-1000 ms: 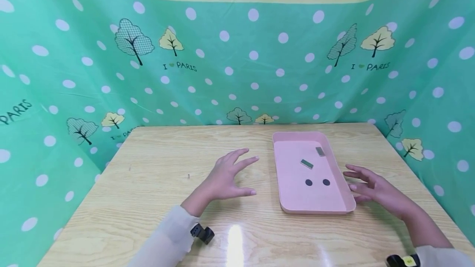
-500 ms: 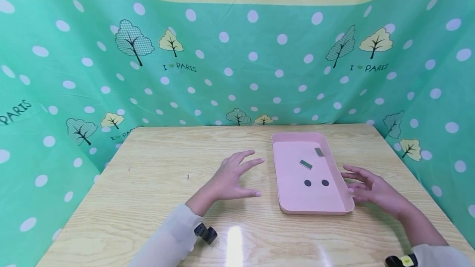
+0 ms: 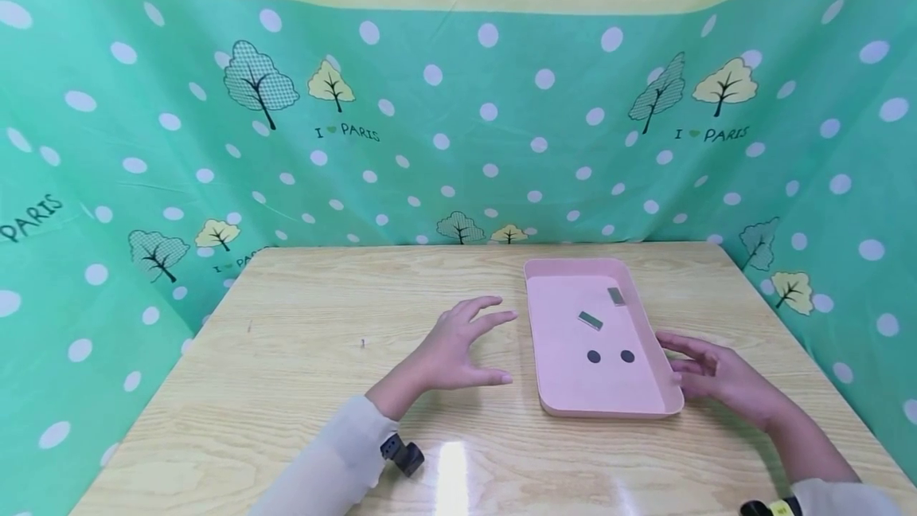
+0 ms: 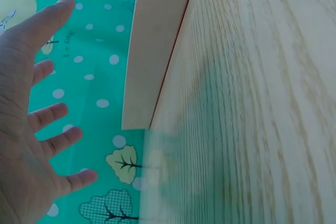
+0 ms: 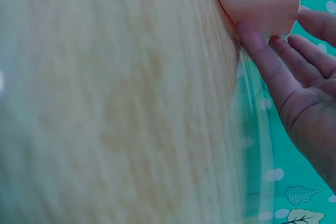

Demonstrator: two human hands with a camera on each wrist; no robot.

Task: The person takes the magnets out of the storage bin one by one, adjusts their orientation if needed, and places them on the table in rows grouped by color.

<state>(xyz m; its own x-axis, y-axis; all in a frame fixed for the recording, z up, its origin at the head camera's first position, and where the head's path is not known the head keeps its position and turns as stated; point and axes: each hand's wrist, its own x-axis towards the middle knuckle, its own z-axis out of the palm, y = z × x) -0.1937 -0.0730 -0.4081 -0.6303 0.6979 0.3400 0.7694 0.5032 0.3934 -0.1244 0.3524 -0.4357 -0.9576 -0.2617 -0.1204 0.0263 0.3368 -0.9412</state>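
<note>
On the wooden table, right of the middle, lies a shallow pink tray (image 3: 566,396). Inside it are two dark round discs (image 3: 594,357) and two small greenish rectangular pieces: one (image 3: 591,321) near the middle, the other (image 3: 616,296) by the right wall. My left hand (image 3: 458,353) hovers left of the tray with fingers spread and nothing held; the left wrist view shows this hand (image 4: 26,129) apart from the tray's side (image 4: 157,40). On the other side, my right hand (image 3: 716,377) is against the tray's right wall, its extended fingers touching the wall (image 5: 262,3) in the right wrist view.
The wooden table (image 3: 308,357) extends around the tray. A green dotted curtain (image 3: 401,118) with tree prints hangs behind it and along both sides. A bright light reflection lies on the front of the table.
My left hand has moved right, closer to the tray. My right hand has shifted slightly left and down, up against the tray's right wall. The tray's contents keep their arrangement.
</note>
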